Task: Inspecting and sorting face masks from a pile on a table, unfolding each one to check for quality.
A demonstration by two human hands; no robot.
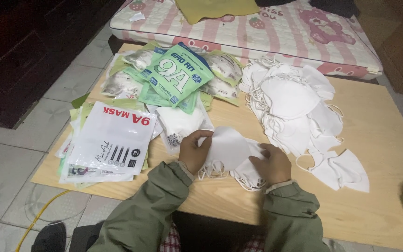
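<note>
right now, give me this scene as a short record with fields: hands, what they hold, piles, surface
left hand: left hand grips the left edge of a white face mask
right hand: right hand presses on the right side of the same mask
under hands: small stack of white masks with loose ear loops
right pile: big heap of loose white masks
left pile: flat white pouches stacked near the board's left edge
far pile: green packets, some filled
surface: low wooden board on a tiled floor
behind: pink striped mattress
</note>
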